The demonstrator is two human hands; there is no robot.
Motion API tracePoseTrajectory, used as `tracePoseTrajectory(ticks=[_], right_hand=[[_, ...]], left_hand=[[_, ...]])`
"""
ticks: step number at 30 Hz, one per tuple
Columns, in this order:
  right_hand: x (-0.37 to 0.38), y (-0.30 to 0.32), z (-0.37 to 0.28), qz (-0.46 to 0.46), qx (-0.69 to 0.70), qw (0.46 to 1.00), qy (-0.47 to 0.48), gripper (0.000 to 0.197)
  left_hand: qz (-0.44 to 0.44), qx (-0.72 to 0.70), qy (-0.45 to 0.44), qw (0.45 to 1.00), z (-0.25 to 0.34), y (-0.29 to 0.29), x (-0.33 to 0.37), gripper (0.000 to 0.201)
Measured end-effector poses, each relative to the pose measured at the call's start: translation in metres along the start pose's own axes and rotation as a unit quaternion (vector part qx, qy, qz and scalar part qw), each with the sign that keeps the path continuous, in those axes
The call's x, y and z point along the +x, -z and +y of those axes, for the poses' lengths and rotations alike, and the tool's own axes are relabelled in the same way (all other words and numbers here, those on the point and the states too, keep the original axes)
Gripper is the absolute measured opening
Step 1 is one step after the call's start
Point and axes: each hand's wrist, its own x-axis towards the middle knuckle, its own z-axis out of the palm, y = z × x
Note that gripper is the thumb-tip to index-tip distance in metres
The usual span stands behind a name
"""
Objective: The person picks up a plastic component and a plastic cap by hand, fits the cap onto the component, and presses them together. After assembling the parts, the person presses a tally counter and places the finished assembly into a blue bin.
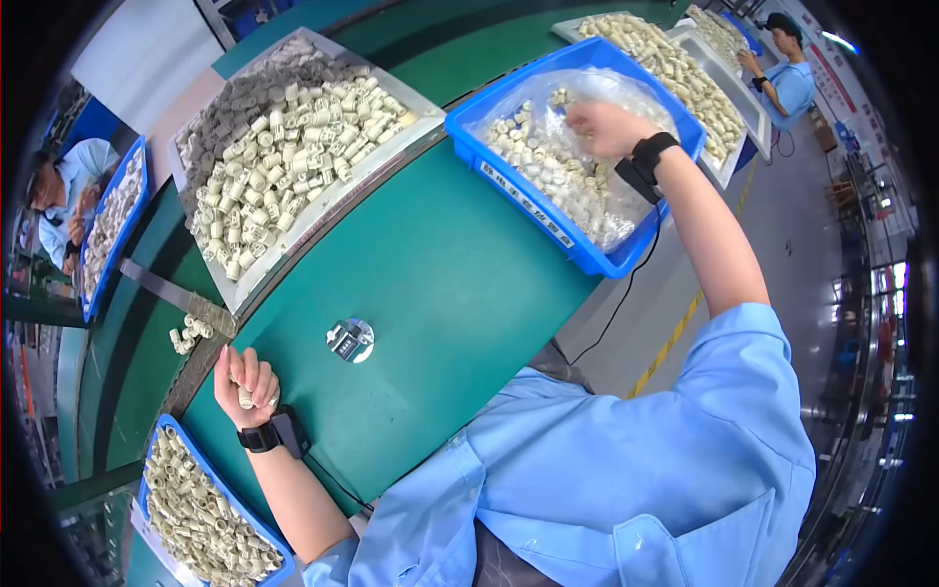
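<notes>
My left hand (pixel 245 386) is closed above the green bench, its fingers curled round a small cream cylindrical plastic part (pixel 245 397). My right hand (pixel 608 127) is over the blue bin (pixel 469 147), above the clear plastic bag (pixel 631 210) lining it. Its fingers are bent together, and whatever they may hold is hidden. More small pale cylindrical parts (pixel 533 152) lie inside that bag. Between my hands, a small dark counter (pixel 348 340) on a round shiny base sits on the green bench top (pixel 445 284).
A large grey tray (pixel 337 201) heaped with cream parts stands beyond the bench. Several loose parts (pixel 191 334) lie near my left hand. A blue bin (pixel 220 499) of parts is at lower left. More full trays (pixel 665 73) are at far right. Two people (pixel 787 83) work farther off.
</notes>
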Motion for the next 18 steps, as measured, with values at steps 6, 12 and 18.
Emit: tracePoseTrajectory(ticks=[6,12,18], right_hand=[[0.003,0.001,0.002,-0.079,0.062,0.995,-0.002,0.067],[-0.011,0.029,-0.033,-0.216,-0.128,0.967,-0.034,0.106],[-0.019,0.004,-0.018,-0.213,-0.109,0.969,-0.058,0.098]], left_hand=[[0.010,0.052,-0.002,0.999,-0.002,0.005,-0.006,0.044],[0.028,0.006,0.024,0.999,-0.002,-0.002,-0.008,0.043],[0.068,0.032,0.000,0.997,-0.005,-0.011,-0.005,0.045]])
